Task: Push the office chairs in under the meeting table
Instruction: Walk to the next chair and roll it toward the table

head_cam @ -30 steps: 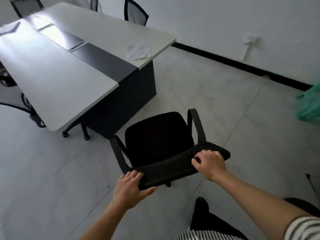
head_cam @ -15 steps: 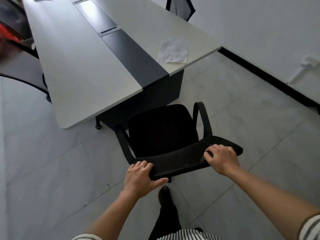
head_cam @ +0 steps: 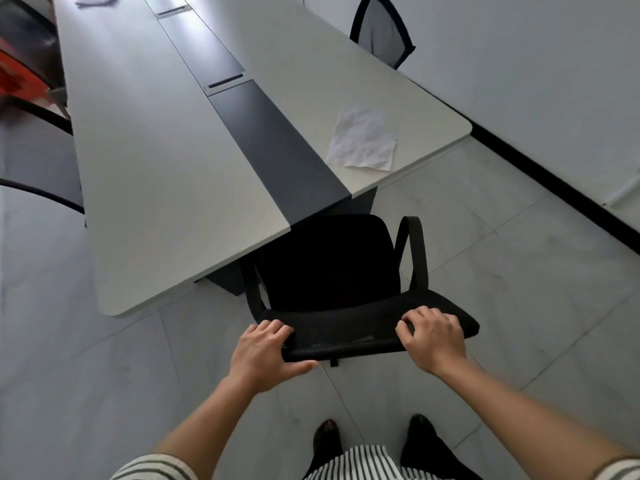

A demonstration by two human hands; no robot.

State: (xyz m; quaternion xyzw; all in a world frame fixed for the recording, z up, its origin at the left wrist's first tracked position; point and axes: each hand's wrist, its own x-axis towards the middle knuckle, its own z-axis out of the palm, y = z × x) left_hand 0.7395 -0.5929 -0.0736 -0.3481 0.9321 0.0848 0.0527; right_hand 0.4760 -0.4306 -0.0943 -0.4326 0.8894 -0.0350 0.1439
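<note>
Head view gave us both hands on the black office chair [head_cam: 329,268]: our left hand [head_cam: 263,355] gripped the left end of its mesh backrest [head_cam: 346,336], thumb underneath, and our right hand [head_cam: 433,337] curled over the right end. The chair stood on the tiled floor [head_cam: 519,271] at the near end of the white tabletop [head_cam: 156,168], its seat front meeting the near edge below the dark centre strip. A crumpled paper [head_cam: 362,140] lay near the tabletop's near right corner, and a second chair [head_cam: 381,29] stood along its right edge.
</note>
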